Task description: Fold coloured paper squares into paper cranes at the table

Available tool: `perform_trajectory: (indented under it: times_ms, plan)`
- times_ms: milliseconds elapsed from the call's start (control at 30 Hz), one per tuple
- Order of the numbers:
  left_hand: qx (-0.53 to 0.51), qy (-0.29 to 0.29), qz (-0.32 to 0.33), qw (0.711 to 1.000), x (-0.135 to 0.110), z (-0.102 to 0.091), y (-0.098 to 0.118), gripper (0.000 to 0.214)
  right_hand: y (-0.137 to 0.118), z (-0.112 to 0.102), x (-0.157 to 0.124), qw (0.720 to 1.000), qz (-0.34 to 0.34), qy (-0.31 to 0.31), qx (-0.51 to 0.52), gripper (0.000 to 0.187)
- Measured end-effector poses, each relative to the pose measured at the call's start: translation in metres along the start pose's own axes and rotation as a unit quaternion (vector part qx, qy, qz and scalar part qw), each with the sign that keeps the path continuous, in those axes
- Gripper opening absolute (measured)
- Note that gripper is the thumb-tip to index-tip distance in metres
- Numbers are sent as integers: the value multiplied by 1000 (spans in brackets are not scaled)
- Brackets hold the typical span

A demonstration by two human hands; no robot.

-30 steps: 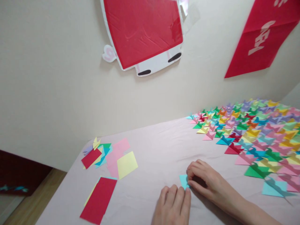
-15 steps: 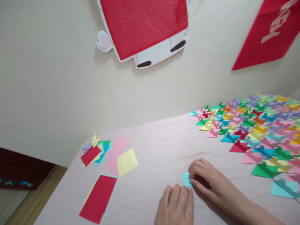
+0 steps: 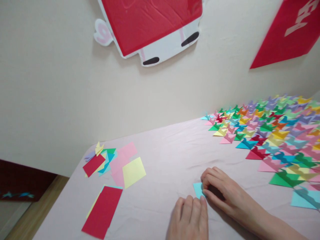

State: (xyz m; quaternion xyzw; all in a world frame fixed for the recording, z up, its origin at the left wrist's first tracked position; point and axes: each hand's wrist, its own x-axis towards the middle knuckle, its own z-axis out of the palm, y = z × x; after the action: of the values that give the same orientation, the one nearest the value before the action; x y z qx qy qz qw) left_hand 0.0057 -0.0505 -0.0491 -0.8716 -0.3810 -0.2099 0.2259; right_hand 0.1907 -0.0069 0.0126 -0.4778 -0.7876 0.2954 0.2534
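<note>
A small light blue sheet of folding paper (image 3: 198,190) lies on the pale pink tablecloth, partly covered by my hands. My right hand (image 3: 221,190) comes in from the right with its fingers curled, thumb and fingertips closed at the paper's right side. At the paper's lower edge is my left hand (image 3: 190,216), its fingers bent downward and held close together; the fingertips press on the paper. How far the paper is folded is hidden under the fingers.
Rows of folded paper cranes (image 3: 280,133) in many colours fill the table's right side. At left lie a long red paper strip (image 3: 102,211), a yellow square (image 3: 134,171), pink sheets (image 3: 122,158) and a small red piece (image 3: 94,165). A wall rises behind the table (image 3: 155,213).
Both hands stay on the light blue paper, almost still. The whole view has shifted slightly.
</note>
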Motion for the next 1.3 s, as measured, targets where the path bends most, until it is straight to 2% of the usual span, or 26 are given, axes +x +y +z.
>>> perform_trajectory:
  times_ms: [133, 333, 567, 867, 967, 1167, 1300]
  plan:
    - [-2, 1, -1, 1000, 2, -1, -1, 26, 2, 2, -2, 1000, -1, -3, -8, 17]
    - [-9, 45, -11, 999, 7, -4, -6, 24, 4, 3, -1, 1000, -3, 8, 2, 14]
    - [-9, 58, -20, 998, 6, -2, -5, 24, 4, 3, -3, 1000, 3, 18, 4, 19]
    - [-10, 52, 6, 999, 4, -1, -5, 26, -5, 6, -3, 998, 57, 20, -25, 20]
    - [-5, 47, 8, 999, 2, 1, -4, 26, -3, 7, -2, 998, 57, 16, -14, 24]
    - [-12, 77, -19, 997, 1, 3, -3, 26, 1, 1, -2, 998, 46, 29, 35, 29]
    - [0, 78, -10, 997, 0, 5, -3, 25, 1, -4, -1, 996, 42, 31, 69, 28]
